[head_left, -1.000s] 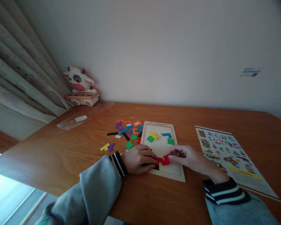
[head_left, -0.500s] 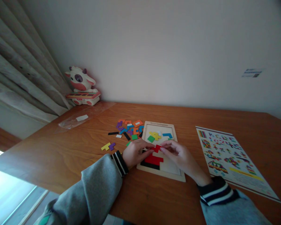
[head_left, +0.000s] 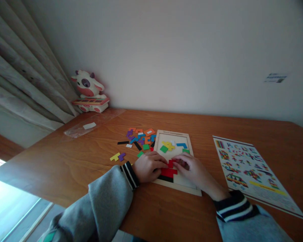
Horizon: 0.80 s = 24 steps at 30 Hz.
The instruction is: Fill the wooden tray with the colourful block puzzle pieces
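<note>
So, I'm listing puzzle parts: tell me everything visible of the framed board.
The board is a pale, wood-looking rectangle with a thin dark line inside its rim and unreadable lettering along the far edge. It lies flat on the table. Coloured pieces lie on it; the left hand covers part of its left side, the right hand part of its right.

Left hand [head_left: 149, 166]: fingers curled toward 3 o'clock
Right hand [head_left: 192, 168]: fingers bent toward 10 o'clock
Arms [head_left: 109, 195]: from 8 and 4 o'clock
</note>
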Tool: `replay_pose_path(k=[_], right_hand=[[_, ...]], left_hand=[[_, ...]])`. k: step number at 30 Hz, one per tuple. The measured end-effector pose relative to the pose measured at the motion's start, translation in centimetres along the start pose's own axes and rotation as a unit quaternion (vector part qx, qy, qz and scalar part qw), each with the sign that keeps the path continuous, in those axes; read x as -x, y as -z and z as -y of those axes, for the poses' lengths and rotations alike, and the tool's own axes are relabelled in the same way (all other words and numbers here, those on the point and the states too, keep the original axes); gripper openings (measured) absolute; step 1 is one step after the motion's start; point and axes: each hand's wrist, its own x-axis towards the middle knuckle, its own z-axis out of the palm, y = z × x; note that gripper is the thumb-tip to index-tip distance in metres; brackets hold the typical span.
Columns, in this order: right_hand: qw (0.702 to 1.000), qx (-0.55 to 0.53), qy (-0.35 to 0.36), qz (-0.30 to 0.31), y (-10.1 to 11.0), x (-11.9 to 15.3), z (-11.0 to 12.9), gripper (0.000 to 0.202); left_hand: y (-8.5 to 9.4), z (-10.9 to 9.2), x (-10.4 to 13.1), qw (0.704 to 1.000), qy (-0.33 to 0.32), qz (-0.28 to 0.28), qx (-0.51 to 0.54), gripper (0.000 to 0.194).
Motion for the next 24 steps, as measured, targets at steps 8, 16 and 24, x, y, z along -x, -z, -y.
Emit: replay_pose_path(k=[8, 16, 24], right_hand=[[1.0, -0.005, 0.004, 0.009, -0.02, 0.11, 0.0, 0.015], [1.0, 0.009, 0.015, -0.007, 0.11, 0.07, 0.4, 0.024], [1.0, 0.01, 0.001, 0.018, 0.24, 0.13, 0.36, 0.023]], left_hand=[[0.05, 0.03, -0.12, 1.0, -0.014, -0.008, -0.003, 0.031], [-0.13, 0.11, -0.02, 1.0, -0.016, -0.01, -0.007, 0.029], [-0.08, 0.01, -0.03, 0.999, -0.037, -0.004, 0.001, 0.034]])
